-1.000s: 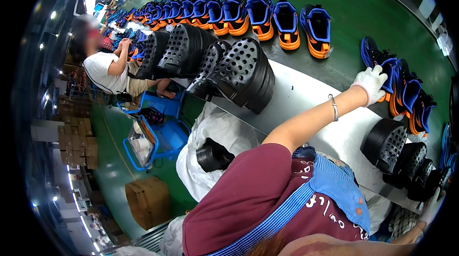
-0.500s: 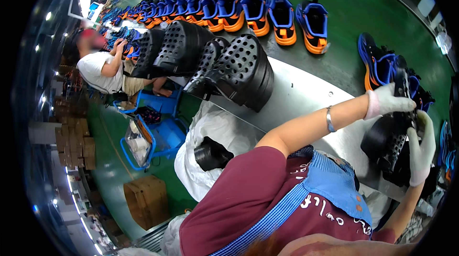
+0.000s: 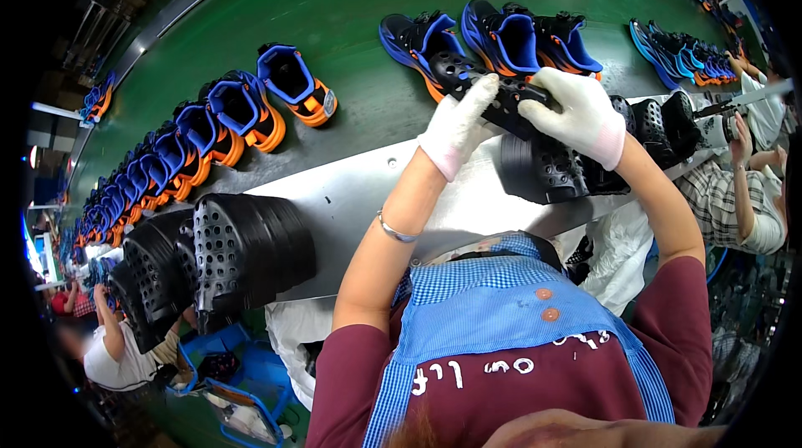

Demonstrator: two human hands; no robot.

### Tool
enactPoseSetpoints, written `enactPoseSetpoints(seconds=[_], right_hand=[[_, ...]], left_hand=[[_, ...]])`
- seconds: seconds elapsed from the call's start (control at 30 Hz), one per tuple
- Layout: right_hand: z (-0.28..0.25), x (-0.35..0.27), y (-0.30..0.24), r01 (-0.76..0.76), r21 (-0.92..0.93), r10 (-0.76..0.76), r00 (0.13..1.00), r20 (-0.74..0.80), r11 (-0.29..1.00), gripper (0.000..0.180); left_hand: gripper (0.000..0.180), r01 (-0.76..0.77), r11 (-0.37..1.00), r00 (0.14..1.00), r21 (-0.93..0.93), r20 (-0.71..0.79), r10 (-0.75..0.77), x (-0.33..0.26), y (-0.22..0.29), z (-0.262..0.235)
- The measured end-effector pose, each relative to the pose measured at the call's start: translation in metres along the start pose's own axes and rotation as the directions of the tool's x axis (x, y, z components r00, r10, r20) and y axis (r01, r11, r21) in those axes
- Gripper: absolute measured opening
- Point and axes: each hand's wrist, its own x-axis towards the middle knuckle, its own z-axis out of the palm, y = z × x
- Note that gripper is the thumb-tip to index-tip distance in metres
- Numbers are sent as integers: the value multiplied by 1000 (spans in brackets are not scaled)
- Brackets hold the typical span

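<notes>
You are holding a black perforated insole (image 3: 501, 97) in both gloved hands above the near edge of the green belt (image 3: 334, 13), your left hand (image 3: 458, 126) curling closed around its near end and your right hand (image 3: 581, 114) clamping down on its far end. Just beneath it, a stack of black perforated insoles (image 3: 551, 168) is lying on the grey metal ledge (image 3: 351, 189), while blue-and-orange shoes (image 3: 501, 34) are sitting on the belt just beyond your fingers.
</notes>
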Motion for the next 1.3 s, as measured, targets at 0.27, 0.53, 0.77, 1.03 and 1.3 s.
enactPoseSetpoints(seconds=[0.27, 0.53, 0.77, 1.03, 1.3], right_hand=[[10, 57, 21, -30, -67, 42, 983, 176, 997, 33], [47, 138, 11, 160, -361, -42, 948, 314, 919, 38], [121, 169, 17, -14, -345, 159, 905, 395, 938, 29], [127, 184, 8, -109, -232, 211, 853, 477, 967, 32], [153, 191, 24, -148, -198, 222, 875, 430, 969, 40]], left_hand=[[41, -102, 106, 856, 989, 33, 516, -12, 12, -32], [52, -75, -67, 861, 995, 99, 499, 4, -6, -67], [47, 233, -171, 951, 957, -187, 247, 29, 17, -37], [40, 318, -213, 935, 924, -342, -89, 77, 26, -65], [46, 370, -378, 873, 849, -457, -170, 85, 31, -62]])
